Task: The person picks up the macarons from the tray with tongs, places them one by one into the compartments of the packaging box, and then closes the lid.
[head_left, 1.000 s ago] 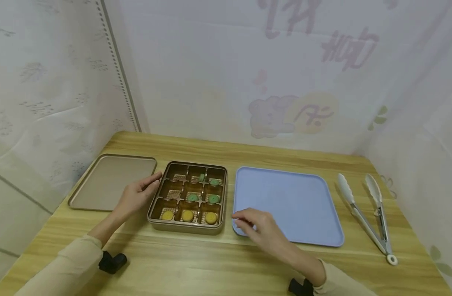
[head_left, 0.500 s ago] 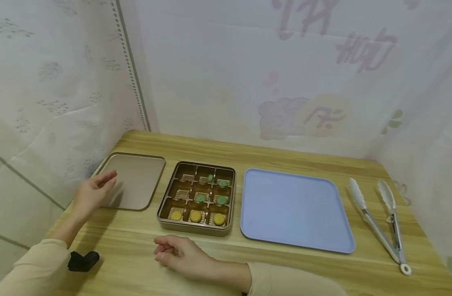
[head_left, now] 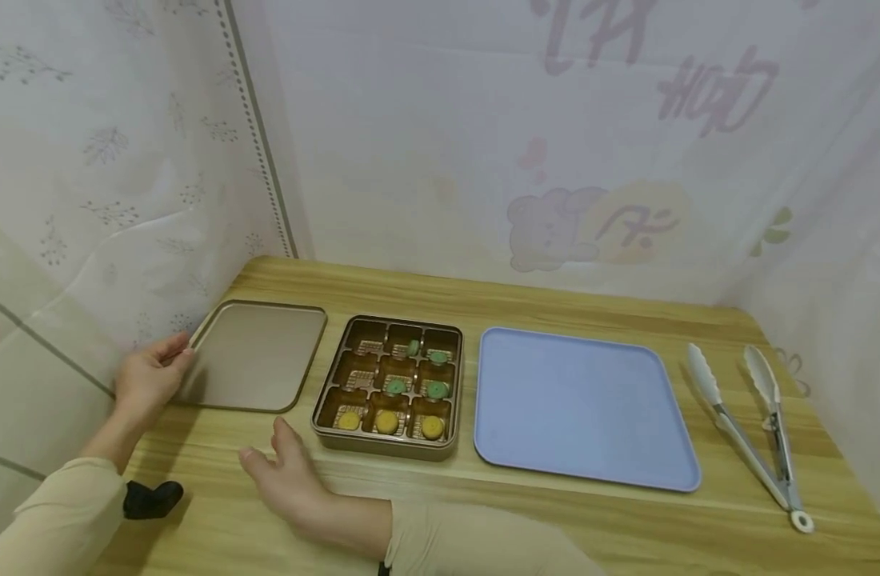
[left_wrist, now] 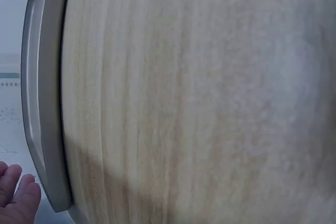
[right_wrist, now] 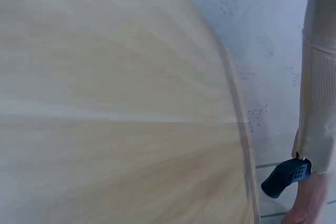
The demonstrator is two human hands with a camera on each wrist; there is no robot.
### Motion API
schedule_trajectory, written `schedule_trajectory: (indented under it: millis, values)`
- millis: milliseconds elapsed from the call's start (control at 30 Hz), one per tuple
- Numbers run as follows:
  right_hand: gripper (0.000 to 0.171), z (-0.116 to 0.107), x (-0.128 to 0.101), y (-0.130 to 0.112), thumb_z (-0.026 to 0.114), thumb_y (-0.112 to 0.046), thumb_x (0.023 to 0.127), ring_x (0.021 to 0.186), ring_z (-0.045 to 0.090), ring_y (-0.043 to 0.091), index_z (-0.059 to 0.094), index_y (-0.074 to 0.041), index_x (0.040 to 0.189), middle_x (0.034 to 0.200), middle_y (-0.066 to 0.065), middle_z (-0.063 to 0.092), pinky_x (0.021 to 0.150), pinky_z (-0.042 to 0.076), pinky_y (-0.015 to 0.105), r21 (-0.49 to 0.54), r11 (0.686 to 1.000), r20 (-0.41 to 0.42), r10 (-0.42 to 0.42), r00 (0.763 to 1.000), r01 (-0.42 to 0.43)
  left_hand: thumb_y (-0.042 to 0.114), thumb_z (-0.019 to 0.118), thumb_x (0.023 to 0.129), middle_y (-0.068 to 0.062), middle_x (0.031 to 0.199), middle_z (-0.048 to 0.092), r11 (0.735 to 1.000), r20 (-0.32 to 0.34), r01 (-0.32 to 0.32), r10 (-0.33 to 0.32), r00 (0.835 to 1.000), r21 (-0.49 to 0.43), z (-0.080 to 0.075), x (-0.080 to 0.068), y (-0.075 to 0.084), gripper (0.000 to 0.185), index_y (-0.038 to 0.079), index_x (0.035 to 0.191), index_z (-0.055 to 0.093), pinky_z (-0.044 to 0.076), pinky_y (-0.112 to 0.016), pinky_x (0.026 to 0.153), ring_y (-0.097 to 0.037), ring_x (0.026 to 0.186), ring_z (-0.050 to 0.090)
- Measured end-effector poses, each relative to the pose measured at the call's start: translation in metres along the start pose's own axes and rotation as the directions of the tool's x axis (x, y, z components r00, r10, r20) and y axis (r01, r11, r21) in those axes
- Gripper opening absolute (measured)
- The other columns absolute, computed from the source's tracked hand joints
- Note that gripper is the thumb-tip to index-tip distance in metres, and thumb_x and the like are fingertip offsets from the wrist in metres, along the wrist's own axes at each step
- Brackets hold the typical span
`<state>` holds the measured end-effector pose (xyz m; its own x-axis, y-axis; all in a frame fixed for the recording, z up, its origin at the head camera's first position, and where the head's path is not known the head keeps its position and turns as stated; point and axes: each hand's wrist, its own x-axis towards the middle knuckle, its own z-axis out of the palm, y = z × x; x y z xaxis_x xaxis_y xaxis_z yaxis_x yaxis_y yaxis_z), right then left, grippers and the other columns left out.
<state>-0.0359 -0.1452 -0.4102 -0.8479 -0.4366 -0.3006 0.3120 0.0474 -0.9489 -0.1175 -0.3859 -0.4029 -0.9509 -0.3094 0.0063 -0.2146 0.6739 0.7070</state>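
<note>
Loosely relaxed left grip at the tan tray's edge, contact unclear, right grip spread near its front corner

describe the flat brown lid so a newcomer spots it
On the wooden table, find the left end, by the left hand. There lies the flat lid, left of the compartmented box. Unlike that box it is undivided; unlike the blue tray, brown.

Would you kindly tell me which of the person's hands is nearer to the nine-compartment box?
Right. The right hand is just off the near left corner of the box; the left hand is farther left, across the brown lid.
</note>
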Motion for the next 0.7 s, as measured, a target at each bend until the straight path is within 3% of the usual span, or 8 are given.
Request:
schedule_trajectory:
  millis: [267,533,700]
  values:
    - [0.07,0.024,0.016,-0.005,0.06,-0.031,0.094,0.149,0.025,0.03,0.03,-0.011,0.153,0.161,0.008,0.028,0.121,0.022,0.053,-0.019,1.0,-0.211,0.017,0.977,-0.021,0.022,0.049,0.102,-0.032,0.136,0.046,1.0,0.014,0.01,-0.01,1.0,-0.007,0.006,0.003,-0.004,0.052,-0.015,0.138,0.043,0.038,0.005,0.065,0.035,0.073,0.032]
    - [0.069,0.021,0.028,-0.01,0.059,-0.034,0.096,0.149,0.026,0.03,0.029,-0.008,0.153,0.161,0.011,0.028,0.122,0.021,0.051,-0.013,1.0,-0.28,-0.024,0.96,0.021,0.028,0.047,0.102,-0.029,0.137,0.048,0.997,-0.064,0.058,-0.055,0.996,0.048,0.005,0.001,-0.003,0.052,-0.009,0.139,0.047,0.033,0.003,0.063,0.034,0.07,0.028]
    - [0.07,0.019,0.031,-0.011,0.059,-0.034,0.096,0.15,0.025,0.029,0.028,-0.009,0.154,0.161,0.01,0.027,0.122,0.02,0.051,0.011,1.0,-0.294,-0.017,0.956,0.021,0.025,0.047,0.102,-0.032,0.138,0.049,0.998,-0.058,0.061,-0.06,0.997,0.029,0.005,0.002,-0.003,0.052,-0.011,0.14,0.044,0.036,0.002,0.061,0.032,0.071,0.029]
